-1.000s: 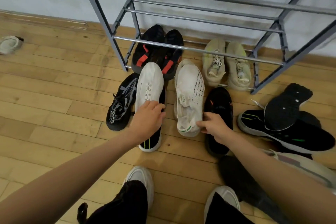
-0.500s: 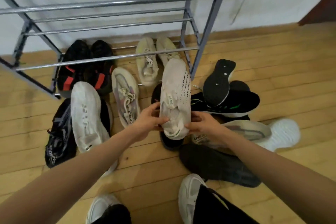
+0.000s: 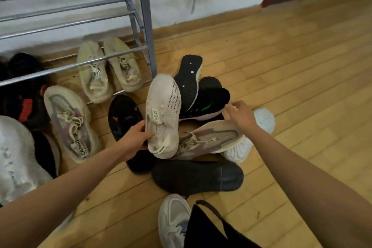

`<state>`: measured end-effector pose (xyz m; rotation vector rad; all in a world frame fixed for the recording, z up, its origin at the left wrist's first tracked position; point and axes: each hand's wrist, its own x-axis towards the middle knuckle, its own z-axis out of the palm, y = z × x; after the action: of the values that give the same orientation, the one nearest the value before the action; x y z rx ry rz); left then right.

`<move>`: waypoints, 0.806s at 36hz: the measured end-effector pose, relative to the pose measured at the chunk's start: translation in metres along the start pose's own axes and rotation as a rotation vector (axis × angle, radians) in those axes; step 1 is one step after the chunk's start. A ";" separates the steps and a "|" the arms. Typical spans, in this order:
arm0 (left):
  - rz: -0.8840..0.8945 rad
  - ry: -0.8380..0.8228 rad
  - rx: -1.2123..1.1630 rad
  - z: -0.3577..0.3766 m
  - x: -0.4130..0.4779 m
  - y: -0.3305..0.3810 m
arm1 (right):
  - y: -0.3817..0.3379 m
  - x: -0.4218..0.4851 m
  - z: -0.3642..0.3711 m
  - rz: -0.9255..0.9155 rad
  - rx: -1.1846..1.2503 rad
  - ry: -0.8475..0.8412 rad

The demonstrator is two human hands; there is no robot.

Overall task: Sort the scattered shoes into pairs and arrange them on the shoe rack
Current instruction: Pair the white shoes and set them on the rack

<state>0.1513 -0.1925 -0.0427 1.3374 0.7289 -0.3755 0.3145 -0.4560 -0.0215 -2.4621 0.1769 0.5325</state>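
Nearest me, the overturned black shoe [image 3: 197, 177] lies sole-up against the heap, and I judge the first risk sits there: anything dragged out of the pile could snag on it and scatter the rest. Just beyond, the white shoe [image 3: 163, 115] is raised toe-up off the floor, not yet on the rack, and is held only at its heel end. With so little of it gripped it could swing or slip down onto the black shoe with the red mark [image 3: 122, 115] beneath. The grey-and-mauve sneaker [image 3: 209, 139] lies on its side partly under it, so a one-handed tug there might topple the stacked black shoes [image 3: 203, 104] behind. Its likely mate, the CAPRO sneaker [image 3: 68, 125], rests well apart to the left, so a mismatch is possible too. As for pose, my left arm reaches in from the lower left, the left grip [image 3: 134, 139] clenched round the white shoe's heel collar. The right grip [image 3: 241, 115] hovers released, fingers spread and loosely bent, over the grey sneaker's far end; whether it touches anything I cannot tell. Farthest off, the beige pair [image 3: 108, 70] sits side by side at the lowest rails of the shoe rack [image 3: 145, 26]
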 end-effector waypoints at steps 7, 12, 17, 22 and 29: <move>0.009 0.089 0.034 0.005 0.004 -0.003 | 0.051 0.016 -0.027 0.561 0.243 0.018; 0.010 0.155 0.044 0.005 0.007 -0.005 | 0.056 0.009 -0.025 0.706 0.251 0.090; 0.016 0.168 0.043 0.006 0.006 -0.008 | 0.064 -0.003 -0.020 0.774 0.538 -0.148; 0.016 0.157 0.072 0.005 0.005 -0.006 | 0.065 -0.015 -0.019 0.790 0.580 -0.178; 0.047 0.190 0.065 0.008 0.003 -0.003 | 0.044 -0.005 -0.027 0.442 0.452 0.138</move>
<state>0.1535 -0.2004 -0.0462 1.4625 0.8475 -0.2381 0.3081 -0.5078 -0.0229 -2.0129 0.8176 0.4420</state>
